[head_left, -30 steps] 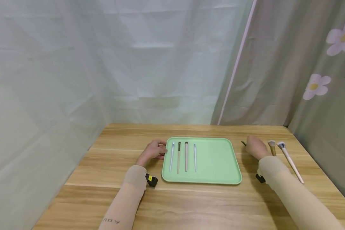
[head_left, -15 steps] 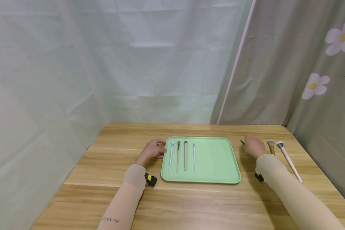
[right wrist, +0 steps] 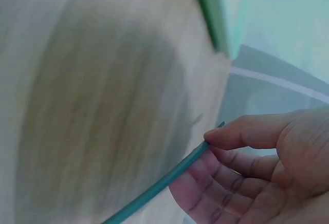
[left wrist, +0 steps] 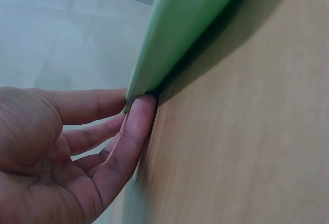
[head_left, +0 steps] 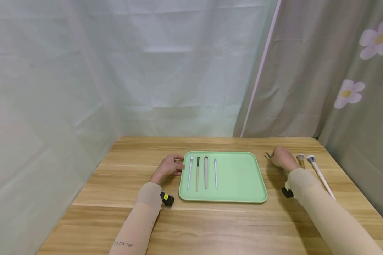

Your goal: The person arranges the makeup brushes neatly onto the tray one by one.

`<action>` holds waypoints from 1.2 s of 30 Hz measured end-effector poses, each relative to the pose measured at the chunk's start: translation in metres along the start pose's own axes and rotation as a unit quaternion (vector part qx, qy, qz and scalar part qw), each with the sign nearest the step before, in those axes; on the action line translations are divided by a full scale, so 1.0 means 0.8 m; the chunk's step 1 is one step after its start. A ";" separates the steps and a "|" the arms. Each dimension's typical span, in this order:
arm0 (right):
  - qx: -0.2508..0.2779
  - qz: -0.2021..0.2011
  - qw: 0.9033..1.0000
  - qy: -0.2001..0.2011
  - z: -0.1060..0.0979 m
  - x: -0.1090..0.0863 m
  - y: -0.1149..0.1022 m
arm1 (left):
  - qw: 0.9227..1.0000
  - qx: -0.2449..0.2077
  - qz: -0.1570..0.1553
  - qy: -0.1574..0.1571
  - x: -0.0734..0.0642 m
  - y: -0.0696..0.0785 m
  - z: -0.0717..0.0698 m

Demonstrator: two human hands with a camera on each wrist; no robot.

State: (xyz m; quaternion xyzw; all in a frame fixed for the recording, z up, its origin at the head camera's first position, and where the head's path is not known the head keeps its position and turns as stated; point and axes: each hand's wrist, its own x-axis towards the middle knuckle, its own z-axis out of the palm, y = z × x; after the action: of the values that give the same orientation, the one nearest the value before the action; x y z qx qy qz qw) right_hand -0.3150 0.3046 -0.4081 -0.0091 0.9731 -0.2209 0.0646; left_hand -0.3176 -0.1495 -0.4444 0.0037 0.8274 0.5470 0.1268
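Note:
My left hand (head_left: 170,165) pinches the left rim of a mint-green tray (head_left: 239,196), its thumb and fingers on either side of the edge in the left wrist view. Several slim makeup brushes (head_left: 206,173) lie side by side on the tray's left half. Right of the tray, my right hand (head_left: 284,159) pinches a slim green makeup brush (right wrist: 154,187) between thumb and fingers, close over the table. One tip pokes out past the thumb; the far end runs out of the right wrist view.
Beyond my right hand lie a makeup brush with a gold-brown handle (head_left: 301,162), partly hidden by my arm, and a white-handled brush (head_left: 320,177). All stand on a wooden table (head_left: 229,226). Pale curtains (head_left: 185,71) hang behind and at both sides.
The right hand has risen slightly with the green brush, whose tip now shows apart from its shadow. The left hand, tray and brushes on it stay put.

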 end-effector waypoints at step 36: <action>0.254 -0.021 0.964 -0.070 0.042 -0.002 -0.087 | 1.000 -0.008 -0.004 -0.005 0.006 -0.004 -0.001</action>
State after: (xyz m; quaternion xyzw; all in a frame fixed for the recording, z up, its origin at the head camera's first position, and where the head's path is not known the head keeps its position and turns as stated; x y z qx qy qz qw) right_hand -0.3096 0.2275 -0.4078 -0.0279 0.8778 -0.4606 0.1285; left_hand -0.3218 -0.1503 -0.4477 0.0022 0.8227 0.5527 0.1327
